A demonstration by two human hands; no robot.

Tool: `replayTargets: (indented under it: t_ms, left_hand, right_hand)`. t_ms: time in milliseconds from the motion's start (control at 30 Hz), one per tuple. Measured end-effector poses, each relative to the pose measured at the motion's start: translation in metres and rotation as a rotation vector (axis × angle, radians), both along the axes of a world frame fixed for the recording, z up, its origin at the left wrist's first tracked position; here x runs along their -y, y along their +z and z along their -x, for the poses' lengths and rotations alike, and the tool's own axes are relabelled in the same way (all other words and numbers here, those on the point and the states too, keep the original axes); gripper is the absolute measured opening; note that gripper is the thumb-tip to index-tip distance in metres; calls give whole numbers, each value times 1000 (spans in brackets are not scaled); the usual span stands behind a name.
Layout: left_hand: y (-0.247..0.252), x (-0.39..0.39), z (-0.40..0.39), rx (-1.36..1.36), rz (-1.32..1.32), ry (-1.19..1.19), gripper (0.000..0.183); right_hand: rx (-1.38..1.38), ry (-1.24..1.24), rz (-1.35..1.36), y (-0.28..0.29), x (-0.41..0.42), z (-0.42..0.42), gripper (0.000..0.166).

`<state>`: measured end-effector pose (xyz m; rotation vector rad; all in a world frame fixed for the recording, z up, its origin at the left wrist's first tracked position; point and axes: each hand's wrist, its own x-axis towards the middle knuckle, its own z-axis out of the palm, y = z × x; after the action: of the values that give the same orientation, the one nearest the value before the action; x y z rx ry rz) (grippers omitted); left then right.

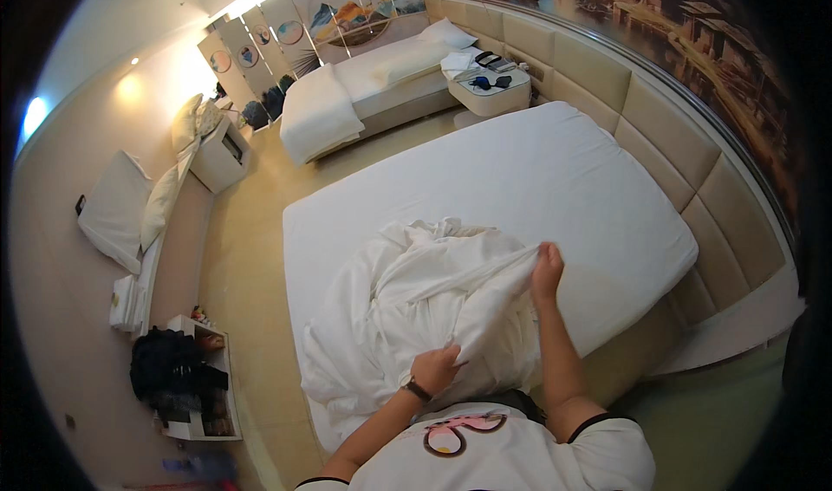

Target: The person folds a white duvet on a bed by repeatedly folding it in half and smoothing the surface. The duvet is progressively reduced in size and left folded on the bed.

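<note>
A white bed cover [416,289] lies in a loose, crumpled heap on the near part of a bed, whose mattress is dressed in a smooth white fitted sheet [481,172]. My left hand [435,369], with a dark-strapped watch at the wrist, grips the cover's edge close to my body. Farther out and to the right, my right hand [547,273] pinches another part of the same cloth. Between both hands the fabric is drawn fairly taut. Folds hide the rest of the cover's edges.
Across the floor [260,231] stands a second bed [383,88] with white bedding. A bedside table [491,98] holds cloths and small dark items. Pillows [159,208] rest along a shelf on the left, above dark clothes [172,367] on a low cabinet. A padded headboard [656,120] lines the right wall.
</note>
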<state>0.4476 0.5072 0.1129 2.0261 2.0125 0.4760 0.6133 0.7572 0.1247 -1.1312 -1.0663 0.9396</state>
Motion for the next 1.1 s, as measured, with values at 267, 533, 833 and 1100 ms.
replayTargets:
  t_ms: [267,533,833,1100]
  left_hand:
    - [11,68,16,111,-243,24,21]
    - [-7,65,36,235,216,241,23]
    - [40,-40,35,100,183,449,61]
    - [2,-17,42,626,70,372,44]
  right_hand:
    - [839,392,218,-61,-110,16,24]
    - [762,883,-52,-7,38,61,50]
    - [721,754,-116,-28,78,53,27]
    - [330,492,92,-59,53,19,18]
